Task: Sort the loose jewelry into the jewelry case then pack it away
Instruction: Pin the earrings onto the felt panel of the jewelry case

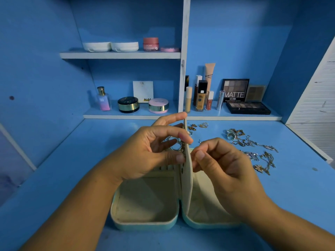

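Rightward, loose jewelry (253, 147) lies beyond the upright divider panel (188, 178).

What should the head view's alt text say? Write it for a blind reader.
A left hand grips the upright middle panel of an open case on a blue desk, while the right hand, fingers curled, touches the panel's other side. Loose jewelry lies on the desk to the right; cosmetics stand on shelves behind.

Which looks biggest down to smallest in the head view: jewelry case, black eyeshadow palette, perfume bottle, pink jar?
1. jewelry case, though it sits nearest the camera.
2. black eyeshadow palette.
3. perfume bottle and pink jar look about alike, so unranked.
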Demonstrator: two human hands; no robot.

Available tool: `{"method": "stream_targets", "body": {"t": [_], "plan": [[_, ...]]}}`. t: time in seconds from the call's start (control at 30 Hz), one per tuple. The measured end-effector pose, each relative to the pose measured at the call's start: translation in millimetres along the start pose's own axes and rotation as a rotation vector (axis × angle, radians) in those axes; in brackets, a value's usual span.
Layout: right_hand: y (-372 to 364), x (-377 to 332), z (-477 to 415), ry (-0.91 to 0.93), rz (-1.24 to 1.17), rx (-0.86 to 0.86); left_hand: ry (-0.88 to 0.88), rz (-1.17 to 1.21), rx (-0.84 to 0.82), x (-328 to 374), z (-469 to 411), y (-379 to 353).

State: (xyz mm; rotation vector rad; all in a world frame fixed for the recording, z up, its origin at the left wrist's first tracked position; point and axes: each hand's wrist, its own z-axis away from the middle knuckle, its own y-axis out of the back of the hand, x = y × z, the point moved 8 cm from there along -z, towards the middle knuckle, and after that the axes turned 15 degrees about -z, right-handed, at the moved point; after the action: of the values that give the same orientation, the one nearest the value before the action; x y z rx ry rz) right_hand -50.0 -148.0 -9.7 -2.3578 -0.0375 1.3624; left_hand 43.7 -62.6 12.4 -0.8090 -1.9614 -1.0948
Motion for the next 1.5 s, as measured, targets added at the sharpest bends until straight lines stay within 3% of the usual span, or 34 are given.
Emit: {"method": "stream_targets", "body": {"t": [0.97,1.3,1.5], "plan": [[-7,-5,8,0.106,0.118,0.030,0.007,-0.024,-0.003,-1,-1,-1],[-8,-15,7,0.260,0.516,-0.039,0.006,-0.017,0.004,0,-1,-1],[-8,-18,5,0.277,0.590,-0.058,0.005,0.008,0.004,1,-1,-3]]}}
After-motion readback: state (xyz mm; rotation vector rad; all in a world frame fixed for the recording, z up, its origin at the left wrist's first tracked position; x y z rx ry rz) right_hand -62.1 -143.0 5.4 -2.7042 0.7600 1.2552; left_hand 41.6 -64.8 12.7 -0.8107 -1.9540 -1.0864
